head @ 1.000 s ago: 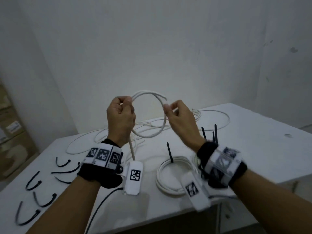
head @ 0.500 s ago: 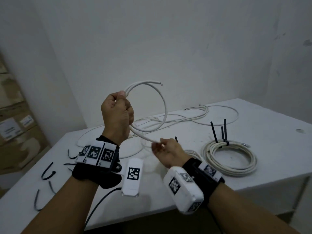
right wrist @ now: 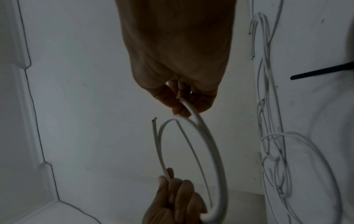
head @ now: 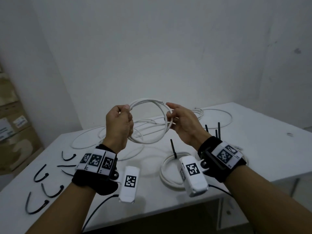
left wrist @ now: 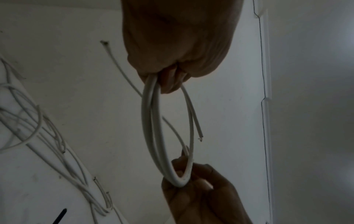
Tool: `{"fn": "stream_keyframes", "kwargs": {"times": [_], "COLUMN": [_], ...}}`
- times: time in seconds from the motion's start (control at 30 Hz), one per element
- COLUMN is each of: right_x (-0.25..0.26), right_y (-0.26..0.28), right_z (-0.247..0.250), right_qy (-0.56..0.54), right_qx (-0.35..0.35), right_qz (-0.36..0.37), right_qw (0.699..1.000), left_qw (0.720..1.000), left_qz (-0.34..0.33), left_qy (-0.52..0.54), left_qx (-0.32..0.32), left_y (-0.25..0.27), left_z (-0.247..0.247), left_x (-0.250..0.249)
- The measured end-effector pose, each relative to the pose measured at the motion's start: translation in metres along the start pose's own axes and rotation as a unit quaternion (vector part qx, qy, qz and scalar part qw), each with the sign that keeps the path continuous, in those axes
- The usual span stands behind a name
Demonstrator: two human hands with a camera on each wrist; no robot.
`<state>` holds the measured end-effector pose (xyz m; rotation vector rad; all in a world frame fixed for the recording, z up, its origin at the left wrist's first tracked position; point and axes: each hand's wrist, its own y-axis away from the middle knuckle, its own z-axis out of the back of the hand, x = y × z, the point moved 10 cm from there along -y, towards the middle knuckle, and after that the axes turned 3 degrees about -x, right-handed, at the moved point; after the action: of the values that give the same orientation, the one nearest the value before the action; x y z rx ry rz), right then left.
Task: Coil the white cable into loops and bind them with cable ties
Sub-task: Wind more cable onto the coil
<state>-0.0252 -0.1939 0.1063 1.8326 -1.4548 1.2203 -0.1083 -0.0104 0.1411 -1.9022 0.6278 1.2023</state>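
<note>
I hold a white cable [head: 148,142] coiled in a few loops upright above the table. My left hand [head: 125,114] grips the loops at their left side, fingers curled round them. My right hand [head: 172,116] pinches the loops at their right side. The cable's cut end [head: 162,102] sticks out at the top of the coil. In the left wrist view the loops [left wrist: 151,128] run from my left hand [left wrist: 168,78] down to my right hand [left wrist: 191,178]. In the right wrist view my right hand [right wrist: 184,103] pinches the cable [right wrist: 212,151]. Several black cable ties [head: 40,174] lie at the table's left.
A bound white coil [head: 164,174] with a black tie standing up [head: 173,148] lies on the white table [head: 261,149] under my right wrist. More ties [head: 217,130] stick up behind that wrist. Loose white cable [head: 216,115] trails across the far side. Cardboard boxes [head: 15,141] stand at the left.
My right hand rose from low near the table up to the right side of the coil, bringing cable with it into another loop. My left hand kept its grip.
</note>
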Motion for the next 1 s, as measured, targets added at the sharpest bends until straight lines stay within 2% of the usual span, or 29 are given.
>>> {"fn": "stream_keyframes", "kwargs": {"times": [0.1,0.23,0.3,0.5,0.67,0.87,1.0], "right_x": [0.006,0.021,0.024,0.023,0.026,0.036,0.038], "right_y": [-0.001,0.001,0.003,0.001,0.003,-0.002,-0.003], "right_z": [-0.004,-0.006,-0.009,-0.004,-0.003,0.003,0.008], "right_qy": [-0.003,0.115,0.160,0.188,0.177,0.293,0.318], "right_qx": [0.012,0.040,0.056,0.048,0.098,0.063,0.038], "right_qz": [0.001,0.076,0.090,0.039,0.005,0.100,0.128], "right_qw": [1.000,0.990,0.981,0.980,0.979,0.949,0.939], "left_qw": [1.000,0.999,0.998,0.984,0.958,0.945,0.928], "left_qz": [0.004,-0.008,-0.020,-0.100,-0.172,-0.183,-0.201], "left_qy": [-0.015,-0.038,-0.059,-0.144,-0.226,-0.266,-0.309], "left_qx": [0.027,0.038,0.033,0.037,0.039,0.047,0.057], "left_y": [0.005,0.007,0.006,0.006,0.010,0.014,0.017], "left_z": [-0.013,-0.021,-0.022,-0.026,-0.036,-0.050,-0.057], "left_x": [0.008,0.010,0.009,0.009,0.003,0.003,0.005]}}
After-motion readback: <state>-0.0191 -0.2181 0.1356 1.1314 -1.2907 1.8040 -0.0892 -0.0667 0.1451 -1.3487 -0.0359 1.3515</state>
